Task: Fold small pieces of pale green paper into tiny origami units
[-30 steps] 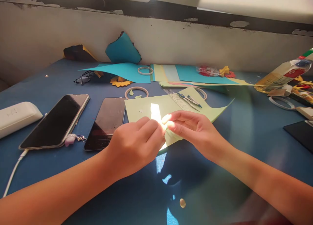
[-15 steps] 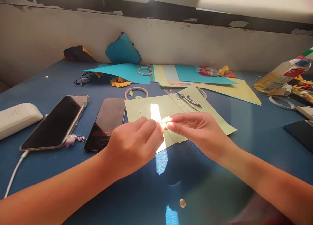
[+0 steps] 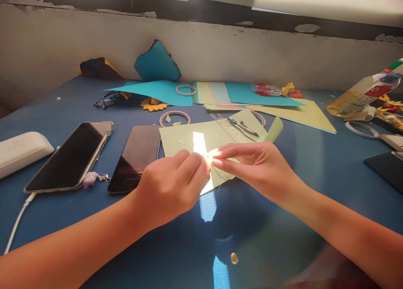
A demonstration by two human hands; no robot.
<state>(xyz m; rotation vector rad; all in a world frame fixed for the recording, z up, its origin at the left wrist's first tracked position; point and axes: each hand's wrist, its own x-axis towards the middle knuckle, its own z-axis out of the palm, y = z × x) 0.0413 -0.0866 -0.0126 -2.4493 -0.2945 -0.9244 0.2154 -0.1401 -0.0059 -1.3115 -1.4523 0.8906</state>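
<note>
Green paper (image 3: pixel 176 140) lies on the desk (image 3: pixel 267 247) below left hand (image 3: pixel 176 182) and right hand (image 3: pixel 264 167), right edge curled up, so a draft or careless brush could crease it; fingers (image 3: pixel 223 166) meet in glare, can't tell if they're pinching anything.

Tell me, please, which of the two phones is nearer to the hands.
The phone beside the green sheet, partly hidden by the left hand; the other phone, with the white cable, lies farther left.

dim desk (image 3: pixel 176 255) | sunlight blows out part of green paper (image 3: pixel 178 134) | haze lower right
</note>
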